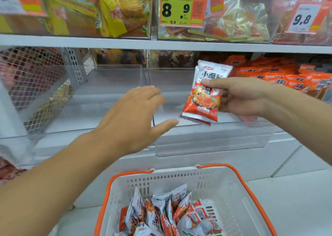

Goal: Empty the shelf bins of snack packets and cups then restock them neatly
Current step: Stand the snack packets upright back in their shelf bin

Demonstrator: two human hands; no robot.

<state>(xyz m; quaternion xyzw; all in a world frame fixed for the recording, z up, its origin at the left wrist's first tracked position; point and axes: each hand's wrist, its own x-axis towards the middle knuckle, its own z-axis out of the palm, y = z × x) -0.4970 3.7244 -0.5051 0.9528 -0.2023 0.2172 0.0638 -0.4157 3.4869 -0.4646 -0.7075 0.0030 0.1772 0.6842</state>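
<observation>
Restocking step, by look of it. Right hand [239,95] pinches snack packets [206,93] upright over clear bin [212,146], which looks bare. Left hand [136,117] relaxed, fingers spread, reaching in. More packets heaped in basket [231,187] below. Next: set packets down upright, aligned.

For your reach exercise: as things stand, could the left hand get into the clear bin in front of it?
Probably yes: the left hand is open and holds nothing, the clear bin is open-topped, and nothing lies between them.
</observation>
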